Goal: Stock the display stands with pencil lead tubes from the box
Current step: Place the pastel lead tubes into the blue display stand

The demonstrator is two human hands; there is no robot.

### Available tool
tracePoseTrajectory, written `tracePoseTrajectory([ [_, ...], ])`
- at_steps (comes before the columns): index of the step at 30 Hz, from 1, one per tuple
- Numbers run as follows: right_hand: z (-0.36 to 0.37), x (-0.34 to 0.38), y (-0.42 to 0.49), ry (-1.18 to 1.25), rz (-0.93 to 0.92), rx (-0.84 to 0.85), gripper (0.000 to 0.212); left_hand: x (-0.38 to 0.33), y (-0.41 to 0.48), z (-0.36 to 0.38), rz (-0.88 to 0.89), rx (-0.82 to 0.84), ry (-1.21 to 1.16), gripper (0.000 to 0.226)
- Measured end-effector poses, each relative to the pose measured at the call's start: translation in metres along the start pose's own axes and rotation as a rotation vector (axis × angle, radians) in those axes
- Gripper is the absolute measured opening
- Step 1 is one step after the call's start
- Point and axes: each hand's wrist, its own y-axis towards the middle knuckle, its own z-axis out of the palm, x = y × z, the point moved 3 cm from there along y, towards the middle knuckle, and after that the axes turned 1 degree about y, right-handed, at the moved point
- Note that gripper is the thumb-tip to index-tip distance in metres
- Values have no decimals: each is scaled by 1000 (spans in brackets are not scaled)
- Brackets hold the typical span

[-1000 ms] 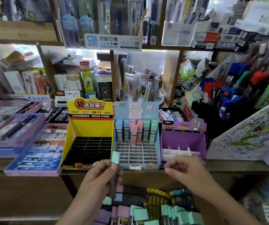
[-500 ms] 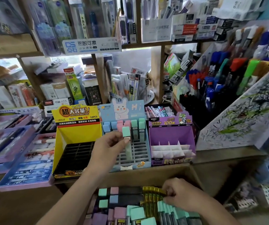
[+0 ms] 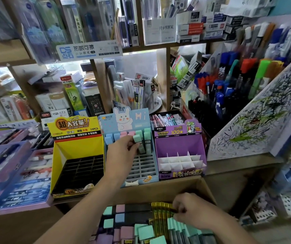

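Lead tube [image 3: 138, 139]: L hand [image 3: 122, 154], "Hi" stand [image 3: 138, 117]; R hand [image 3: 191, 210] pinches gold tubes [image 3: 160, 214].

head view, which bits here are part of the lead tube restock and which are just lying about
In the job: left hand pinching mint-capped tube, bunny stand, yellow stand, purple stand, cardboard box, right hand gripping yellow tubes.
Lying about: markers, scribbled pad, pen trays at left.

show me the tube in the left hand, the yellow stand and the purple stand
mint-capped lead tube [image 3: 137, 138]: head view, on its cap
yellow display stand [image 3: 78, 148]: head view, on its inner back wall
purple display stand [image 3: 176, 145]: head view, on its inner back wall
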Motion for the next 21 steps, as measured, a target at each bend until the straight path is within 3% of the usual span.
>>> tracePoseTrajectory([
  [13, 1, -3, 2, 0, -6, -6, 30, -15, 1, 1, 85, 54, 302, 10],
  [21, 1, -1, 1, 6, -10, -8, 25, -17, 3, 3, -20, 49, 325, 14],
])
